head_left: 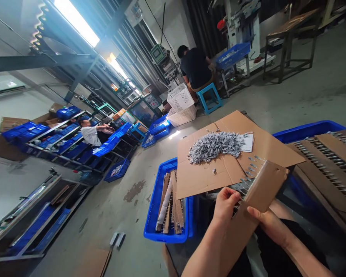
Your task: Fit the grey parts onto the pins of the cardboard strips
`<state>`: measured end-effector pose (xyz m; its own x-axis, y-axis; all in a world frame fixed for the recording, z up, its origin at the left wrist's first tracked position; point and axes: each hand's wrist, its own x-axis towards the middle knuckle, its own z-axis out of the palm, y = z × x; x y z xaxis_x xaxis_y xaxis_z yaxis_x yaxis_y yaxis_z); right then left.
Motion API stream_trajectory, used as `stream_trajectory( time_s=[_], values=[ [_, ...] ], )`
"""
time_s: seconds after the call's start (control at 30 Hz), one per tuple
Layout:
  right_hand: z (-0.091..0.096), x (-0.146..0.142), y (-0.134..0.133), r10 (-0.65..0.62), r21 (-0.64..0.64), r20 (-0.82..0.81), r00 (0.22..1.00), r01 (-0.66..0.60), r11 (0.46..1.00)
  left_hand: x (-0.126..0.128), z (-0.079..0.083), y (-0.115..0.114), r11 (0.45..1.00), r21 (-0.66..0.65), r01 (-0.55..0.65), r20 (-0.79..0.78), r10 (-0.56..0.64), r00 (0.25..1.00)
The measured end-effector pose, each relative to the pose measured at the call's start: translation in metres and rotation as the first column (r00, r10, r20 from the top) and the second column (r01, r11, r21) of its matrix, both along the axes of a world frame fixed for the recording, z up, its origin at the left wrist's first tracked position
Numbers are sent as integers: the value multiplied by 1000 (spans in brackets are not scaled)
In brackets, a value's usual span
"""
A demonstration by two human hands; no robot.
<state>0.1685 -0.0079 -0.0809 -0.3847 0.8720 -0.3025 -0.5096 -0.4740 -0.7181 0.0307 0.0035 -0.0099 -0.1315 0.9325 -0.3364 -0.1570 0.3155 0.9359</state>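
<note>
A blue crate [163, 234] of filled strips is placed at 9 o'clock from the hands. Loose metal parts [212, 148] are heaped at 12 o'clock on a cardboard sheet [196, 175]. A cardboard strip [265, 184] is gripped firmly between the left hand [226, 204], its fingers closed narrowly on the edge, and the right hand [266, 225]. A second crate [305, 130] is set at 3 o'clock.
</note>
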Motion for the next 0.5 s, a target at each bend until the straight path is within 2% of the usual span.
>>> stream_trajectory(
  time_s=[0.1, 0.17, 0.23, 0.3, 0.33, 0.4, 0.5],
  values=[
    [-4, 1, -1, 55, 57, -12, 998, -54, 997, -16, 0, 14, 998, 6, 66, -153, -64, 986],
    [-5, 1, 0, 69, 56, -20, 997, -68, 996, -32, 7, 33, 998, 48, 33, -352, -14, 936],
    [-6, 1, 0, 70, 58, -9, 997, -70, 996, -49, 18, 56, 991, 133, -15, -567, 89, 819],
    [-6, 0, 1, 54, 70, 30, 998, -56, 996, -60, 27, 77, 983, 184, 7, -705, 127, 697],
    [-5, -1, 1, 42, 76, 54, 998, -46, 996, -63, 30, 85, 982, 189, 28, -738, 123, 663],
    [-3, -2, 1, 30, 90, 92, 995, -38, 995, -66, 34, 93, 982, 176, 65, -752, 91, 653],
    [4, -2, -1, 55, 127, 98, 994, -68, 990, -60, 36, 83, 984, 155, 94, -741, 53, 669]
  ],
)
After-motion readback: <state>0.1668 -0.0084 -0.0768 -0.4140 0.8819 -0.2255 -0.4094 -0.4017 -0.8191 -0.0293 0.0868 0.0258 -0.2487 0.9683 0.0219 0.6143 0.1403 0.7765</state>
